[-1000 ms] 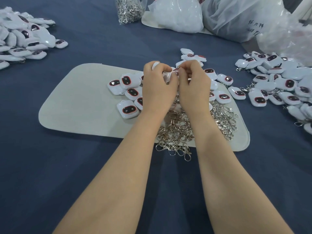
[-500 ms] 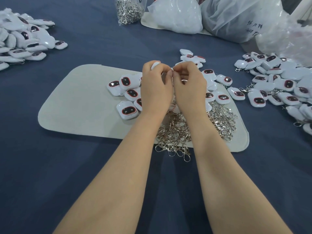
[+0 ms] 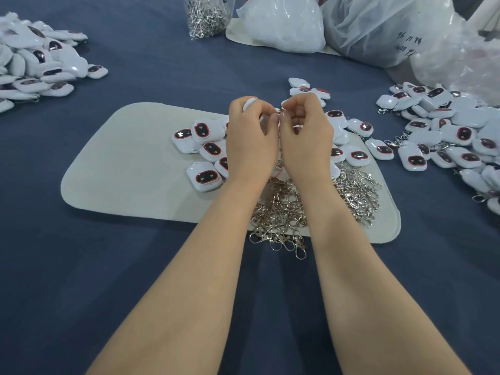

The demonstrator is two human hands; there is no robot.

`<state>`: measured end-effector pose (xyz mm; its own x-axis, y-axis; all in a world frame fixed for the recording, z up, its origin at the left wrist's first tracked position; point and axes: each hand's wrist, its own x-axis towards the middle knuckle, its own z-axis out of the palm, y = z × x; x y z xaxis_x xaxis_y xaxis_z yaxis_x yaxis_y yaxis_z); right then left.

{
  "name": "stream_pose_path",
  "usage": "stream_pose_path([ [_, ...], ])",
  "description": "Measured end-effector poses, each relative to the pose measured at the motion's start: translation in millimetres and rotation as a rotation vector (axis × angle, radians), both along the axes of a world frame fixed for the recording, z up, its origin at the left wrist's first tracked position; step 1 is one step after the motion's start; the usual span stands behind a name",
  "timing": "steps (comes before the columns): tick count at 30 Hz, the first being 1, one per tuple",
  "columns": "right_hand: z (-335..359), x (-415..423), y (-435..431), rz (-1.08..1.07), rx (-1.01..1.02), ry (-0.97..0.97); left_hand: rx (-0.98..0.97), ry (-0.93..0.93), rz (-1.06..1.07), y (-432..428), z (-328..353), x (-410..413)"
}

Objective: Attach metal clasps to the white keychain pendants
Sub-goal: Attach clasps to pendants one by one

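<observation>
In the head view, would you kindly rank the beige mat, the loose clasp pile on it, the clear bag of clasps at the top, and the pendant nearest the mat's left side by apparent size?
1. Beige mat
2. Loose clasp pile
3. Clear bag of clasps, though it sits farther away and is cut off by the frame, so this place is unsure
4. Pendant

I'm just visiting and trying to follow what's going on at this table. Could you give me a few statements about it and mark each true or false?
1. The loose pile of silver metal clasps lies on the pale grey felt mat. True.
2. The left hand and right hand are far apart. False: they meet above the mat.
3. The tablecloth is red. False: it is dark blue.
4. White rounded pendants with dark oval faces are heaped to the right of the mat. True.
</observation>
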<state>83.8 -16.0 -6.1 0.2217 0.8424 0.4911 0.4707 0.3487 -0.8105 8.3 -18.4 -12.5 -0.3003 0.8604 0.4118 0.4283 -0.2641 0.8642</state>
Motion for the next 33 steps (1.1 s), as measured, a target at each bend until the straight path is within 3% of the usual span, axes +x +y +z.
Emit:
stream_pose_path([
  [33,-1.1,2.0,0.0,0.025,-0.014,0.025,0.007,0.071,-0.008,-2.0,-0.4,-1.2],
])
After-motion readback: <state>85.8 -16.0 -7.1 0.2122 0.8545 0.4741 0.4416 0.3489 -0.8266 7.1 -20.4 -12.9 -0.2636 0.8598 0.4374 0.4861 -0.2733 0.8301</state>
